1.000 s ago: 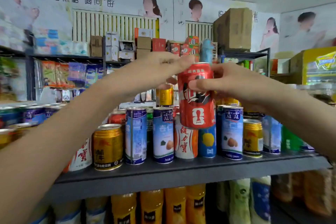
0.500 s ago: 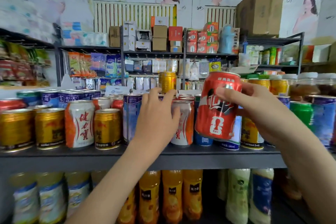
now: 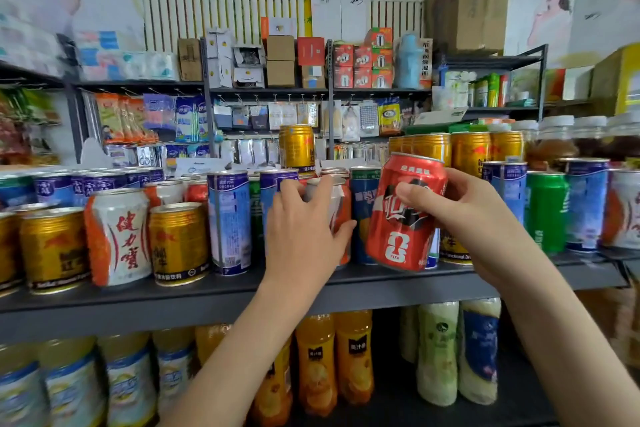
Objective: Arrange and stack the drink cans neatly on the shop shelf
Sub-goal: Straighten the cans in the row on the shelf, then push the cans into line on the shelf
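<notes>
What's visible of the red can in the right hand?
Aluminium-looking red can: silver top rim, white script, black graphic, white trophy mark near the base. Tilted, top leaning right, held clear of the shelf before the front row. Only the right hand grips it, thumb across the front.

Glossy metal red can (image 3: 405,215) (dented); matt grey shelf (image 3: 207,291)

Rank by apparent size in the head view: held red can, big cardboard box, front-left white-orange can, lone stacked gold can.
1. red can and cardboard box: about alike; the can is simply nearer the camera.
2. white-orange can.
3. gold can, smallest.
</notes>
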